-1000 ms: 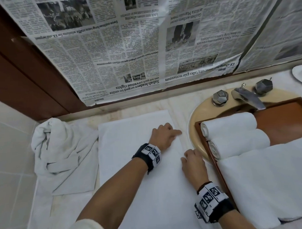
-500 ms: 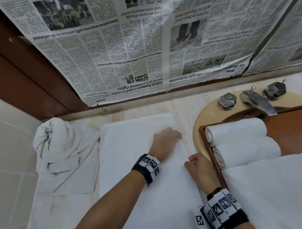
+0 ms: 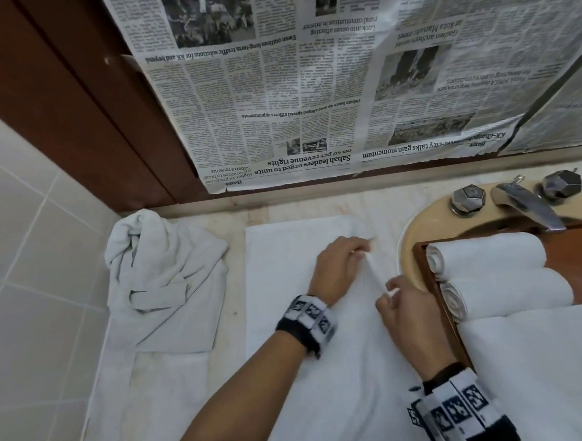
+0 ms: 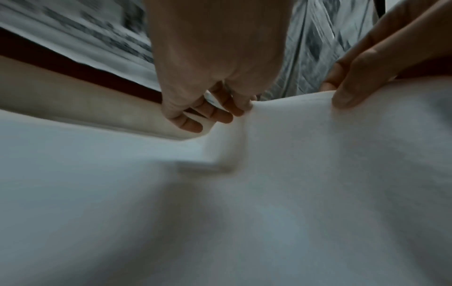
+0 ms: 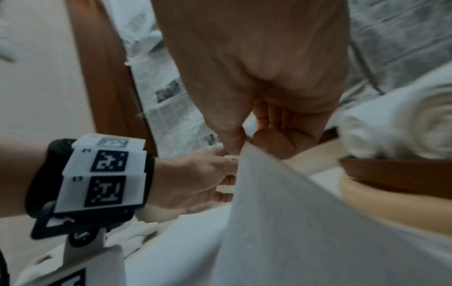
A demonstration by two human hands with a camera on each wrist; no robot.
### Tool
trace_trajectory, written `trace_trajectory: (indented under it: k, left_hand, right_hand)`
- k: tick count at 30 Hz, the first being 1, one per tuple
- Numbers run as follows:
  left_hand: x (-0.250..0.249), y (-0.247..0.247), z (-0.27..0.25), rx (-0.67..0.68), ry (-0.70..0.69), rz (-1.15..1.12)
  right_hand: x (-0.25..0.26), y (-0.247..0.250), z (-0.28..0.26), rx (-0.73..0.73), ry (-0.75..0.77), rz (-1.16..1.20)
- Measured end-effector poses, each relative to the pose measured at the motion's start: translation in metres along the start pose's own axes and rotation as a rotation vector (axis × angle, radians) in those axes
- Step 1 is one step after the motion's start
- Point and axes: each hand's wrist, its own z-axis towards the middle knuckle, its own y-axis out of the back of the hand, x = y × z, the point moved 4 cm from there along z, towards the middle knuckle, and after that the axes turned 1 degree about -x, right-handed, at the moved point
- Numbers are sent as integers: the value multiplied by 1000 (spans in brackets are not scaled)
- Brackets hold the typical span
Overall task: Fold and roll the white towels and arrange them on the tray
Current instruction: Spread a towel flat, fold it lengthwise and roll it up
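**Lifting the towel's right edge for the fold**

Both hands have gone from resting knuckles-down on the flat towel (image 3: 285,286) to pinching its right edge and raising it into a ridge between them. My left hand (image 3: 339,268) grips the far stretch of that edge, thumb against curled fingers. My right hand (image 3: 406,312) pinches the same edge nearer to me. Just right of my right hand sits the tray (image 3: 578,253), with two rolled towels (image 3: 488,251) in it and another white towel draped over its near part. Beyond my left wrist lies a crumpled towel (image 3: 159,277). I judge a clean fold needs both pinches level and the edge taut, carried leftward so it lands parallel to the opposite edge, then smoothed flat before rolling.
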Motion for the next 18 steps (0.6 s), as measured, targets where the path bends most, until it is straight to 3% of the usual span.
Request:
trace_trajectory:
  k: [4,7,9,13,18]
  left_hand:
    - [26,90,-38,-181,76,-49]
    - [66,133,-73,-198,224,-14]
    - [95,144,-90,-154,351,-12]
    - [115,151,-102,-104,423,39]
    - [115,153,-94,-168,560,46]
  right_hand:
    - [74,-41,-8,152,159,-95]
    - [119,-93,-20,336,182,-164]
    - [134,-121,-28,418,168,-182]
    - [139,-150,-39,470,139,-209]
    - [134,-160,-38,462,121,-204]
